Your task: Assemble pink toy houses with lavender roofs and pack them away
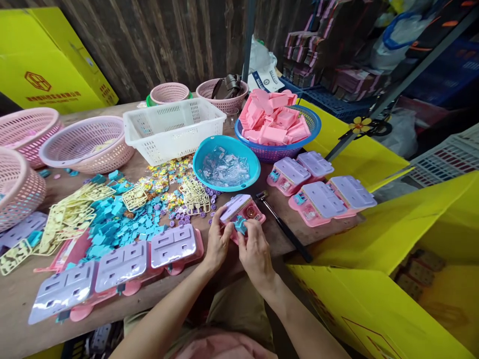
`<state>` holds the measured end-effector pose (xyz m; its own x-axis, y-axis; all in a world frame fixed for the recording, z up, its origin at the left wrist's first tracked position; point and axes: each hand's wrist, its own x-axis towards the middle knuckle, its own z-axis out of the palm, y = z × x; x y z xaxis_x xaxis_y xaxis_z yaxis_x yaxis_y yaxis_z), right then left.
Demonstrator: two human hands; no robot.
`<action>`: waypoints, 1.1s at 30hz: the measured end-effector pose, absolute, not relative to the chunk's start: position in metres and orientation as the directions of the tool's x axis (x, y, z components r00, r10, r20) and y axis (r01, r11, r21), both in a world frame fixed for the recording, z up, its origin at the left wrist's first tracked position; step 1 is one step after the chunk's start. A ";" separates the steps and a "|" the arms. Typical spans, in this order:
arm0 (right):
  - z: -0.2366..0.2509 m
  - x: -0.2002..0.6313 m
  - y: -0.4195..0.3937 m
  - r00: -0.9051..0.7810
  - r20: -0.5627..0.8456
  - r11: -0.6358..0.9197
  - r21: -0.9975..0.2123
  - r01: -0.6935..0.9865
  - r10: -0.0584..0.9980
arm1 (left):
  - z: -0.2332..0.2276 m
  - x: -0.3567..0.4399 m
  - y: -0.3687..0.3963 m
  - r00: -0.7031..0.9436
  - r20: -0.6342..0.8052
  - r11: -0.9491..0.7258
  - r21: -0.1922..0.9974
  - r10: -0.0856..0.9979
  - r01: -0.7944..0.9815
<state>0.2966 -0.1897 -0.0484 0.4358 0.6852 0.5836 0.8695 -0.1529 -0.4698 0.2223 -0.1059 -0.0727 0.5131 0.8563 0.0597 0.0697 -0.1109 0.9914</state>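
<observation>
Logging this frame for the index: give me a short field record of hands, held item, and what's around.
left hand: grips the pink toy from its left side
right hand: on the toy's near side, fingers at its teal part
toy position: held just above the table edge
near right: black tool, four finished toys
near left: row of purple-topped units, teal pieces
behind: teal bowl of clear parts, blue basket of pink shells
</observation>
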 end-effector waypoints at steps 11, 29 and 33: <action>-0.054 0.293 -0.185 0.415 0.626 -0.205 -0.382 0.901 0.660 | -0.076 0.220 -0.102 0.528 0.007 -0.074 0.991 0.849 0.107; -0.062 0.291 -0.169 0.484 0.697 -0.109 -0.510 0.854 0.529 | -0.077 0.220 -0.093 0.547 -0.036 0.000 0.998 0.837 0.066; -0.065 0.290 -0.169 0.456 0.725 -0.128 -0.462 0.878 0.516 | -0.080 0.220 -0.095 0.547 -0.061 0.057 0.998 0.835 0.023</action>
